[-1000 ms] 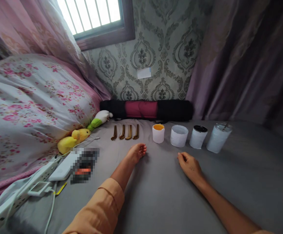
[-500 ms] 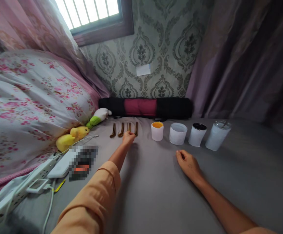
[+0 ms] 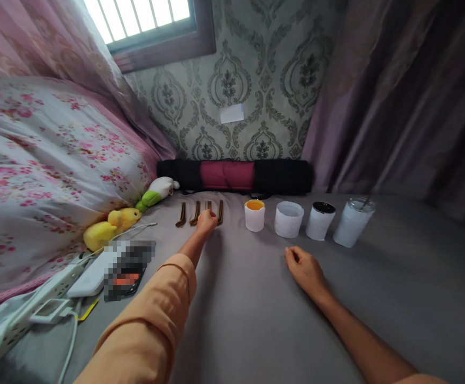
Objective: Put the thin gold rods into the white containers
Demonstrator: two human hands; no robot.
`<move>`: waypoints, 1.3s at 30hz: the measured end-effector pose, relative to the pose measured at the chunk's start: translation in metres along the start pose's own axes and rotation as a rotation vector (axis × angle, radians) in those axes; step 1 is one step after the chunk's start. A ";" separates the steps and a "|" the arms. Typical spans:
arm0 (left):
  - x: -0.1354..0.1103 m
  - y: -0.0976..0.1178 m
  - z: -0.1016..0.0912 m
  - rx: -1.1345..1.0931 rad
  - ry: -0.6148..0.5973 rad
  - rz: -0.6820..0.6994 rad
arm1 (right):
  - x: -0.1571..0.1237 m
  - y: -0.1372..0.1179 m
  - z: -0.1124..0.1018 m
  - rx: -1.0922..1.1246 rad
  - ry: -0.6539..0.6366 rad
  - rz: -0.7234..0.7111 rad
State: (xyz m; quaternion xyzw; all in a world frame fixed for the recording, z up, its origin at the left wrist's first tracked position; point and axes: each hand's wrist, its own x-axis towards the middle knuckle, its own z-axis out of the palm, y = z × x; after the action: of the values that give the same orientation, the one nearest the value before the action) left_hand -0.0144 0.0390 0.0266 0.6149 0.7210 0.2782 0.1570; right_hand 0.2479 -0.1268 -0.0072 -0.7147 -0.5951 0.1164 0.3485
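Several L-shaped, brown-gold pieces stand in a row on the grey sheet, among them one at the left end (image 3: 181, 214) and one at the right end (image 3: 220, 212). My left hand (image 3: 207, 220) is closed at the lower end of the third piece (image 3: 209, 205), whose top shows above the fingers; its foot is hidden. Loosely curled on the sheet, my right hand (image 3: 305, 269) has nothing visible in it. Nearest to it are a white-wrapped cup with orange contents (image 3: 254, 217) and a wider white cup (image 3: 289, 221).
Farther right stand a white-wrapped cup with a dark inside (image 3: 319, 224) and a tall wrapped jar (image 3: 352, 224) with a thin stick. A black and maroon roll (image 3: 228, 176) lies along the wall. Plush toys (image 3: 112, 226), a power strip (image 3: 24, 320) and cables are at left.
The whole view has shifted slightly left. My left hand stays at the third piece, and my right hand keeps its place on the sheet.
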 end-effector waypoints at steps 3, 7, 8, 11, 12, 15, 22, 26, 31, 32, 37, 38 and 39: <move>0.003 0.000 0.001 0.026 -0.005 0.013 | 0.000 -0.002 -0.002 -0.011 -0.017 0.018; 0.005 0.001 0.001 0.050 -0.008 0.028 | 0.000 -0.002 -0.003 -0.016 -0.021 0.014; 0.005 0.001 0.002 0.055 -0.010 0.028 | 0.000 -0.002 -0.002 -0.013 -0.021 0.009; 0.006 0.001 0.002 0.072 -0.017 0.028 | 0.001 0.000 -0.001 -0.006 -0.013 -0.001; 0.006 0.002 0.003 0.078 -0.018 0.030 | 0.001 0.000 0.000 -0.007 -0.011 0.000; 0.007 0.003 0.003 0.096 -0.020 0.038 | 0.001 0.002 0.002 -0.019 -0.013 0.015; 0.006 0.005 0.004 0.129 -0.025 0.045 | 0.001 0.002 0.003 -0.032 -0.011 0.010; 0.007 0.005 0.006 0.140 -0.025 0.050 | 0.000 0.000 0.000 -0.020 -0.021 0.016; 0.007 0.004 0.008 0.149 -0.035 0.065 | -0.001 -0.003 -0.003 -0.002 -0.039 0.027; 0.007 0.004 0.009 0.151 -0.038 0.067 | -0.001 -0.003 -0.003 -0.005 -0.042 0.028; 0.008 0.005 0.010 0.164 -0.061 0.066 | 0.000 -0.003 -0.002 -0.032 -0.048 0.046; 0.008 0.005 0.011 0.166 -0.062 0.060 | 0.000 -0.002 -0.002 -0.035 -0.045 0.049; 0.009 0.004 0.011 0.168 -0.064 0.054 | 0.000 -0.002 -0.001 -0.037 -0.043 0.050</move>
State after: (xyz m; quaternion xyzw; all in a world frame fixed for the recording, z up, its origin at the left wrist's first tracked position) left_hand -0.0064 0.0502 0.0215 0.6538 0.7195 0.2012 0.1201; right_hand 0.2470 -0.1270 -0.0051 -0.7329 -0.5866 0.1295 0.3194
